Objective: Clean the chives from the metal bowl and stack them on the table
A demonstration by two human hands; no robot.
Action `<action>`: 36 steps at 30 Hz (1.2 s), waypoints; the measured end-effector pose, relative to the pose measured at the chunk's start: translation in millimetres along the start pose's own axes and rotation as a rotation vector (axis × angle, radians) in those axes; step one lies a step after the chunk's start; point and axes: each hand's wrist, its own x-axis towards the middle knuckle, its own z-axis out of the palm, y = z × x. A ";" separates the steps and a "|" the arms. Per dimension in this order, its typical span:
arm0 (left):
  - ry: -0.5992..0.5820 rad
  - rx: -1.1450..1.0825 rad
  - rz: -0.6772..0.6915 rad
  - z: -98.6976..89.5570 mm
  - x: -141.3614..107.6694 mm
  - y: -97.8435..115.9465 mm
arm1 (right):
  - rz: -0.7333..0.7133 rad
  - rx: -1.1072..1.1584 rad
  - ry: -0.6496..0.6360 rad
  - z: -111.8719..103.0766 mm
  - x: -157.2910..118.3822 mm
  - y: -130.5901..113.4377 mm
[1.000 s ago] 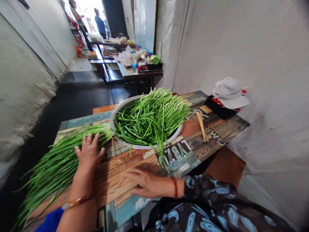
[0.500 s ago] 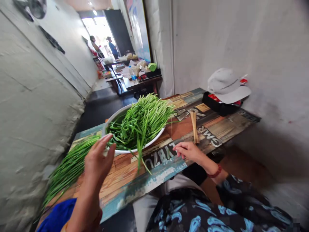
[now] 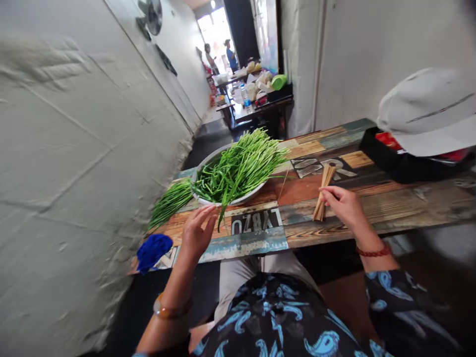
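My right hand [image 3: 342, 204] pinches with thumb and fingertips at the side of a loose bundle of thin wooden sticks [image 3: 325, 186] lying on the table. How many sticks the pinch takes in cannot be made out. My left hand [image 3: 198, 232] hovers over the front of the table with its fingers slightly curved, thumb apart, and nothing in it. Just beyond it stands a wide pale basin [image 3: 241, 200] heaped with long green stalks [image 3: 253, 161], probably garlic chives. A few blades hang over its front rim. More green stalks [image 3: 171, 202] lie beside the basin on the left.
A blue cloth [image 3: 153, 252] lies at the front left corner of the patchwork wooden table [image 3: 301, 238]. At the right, a white cap [image 3: 424, 109] rests on a black box [image 3: 409, 166]. Walls flank both sides. Farther back are cluttered tables [image 3: 260, 110] and two people.
My right hand has moved to the wooden sticks and closed its fingertips at them. My left hand has drawn away from the basin's left side toward its front. The view has turned left.
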 end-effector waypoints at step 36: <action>0.147 -0.438 -0.318 90.7 -98.7 -74.7 | 0.269 -0.807 -0.231 88.8 85.8 -48.1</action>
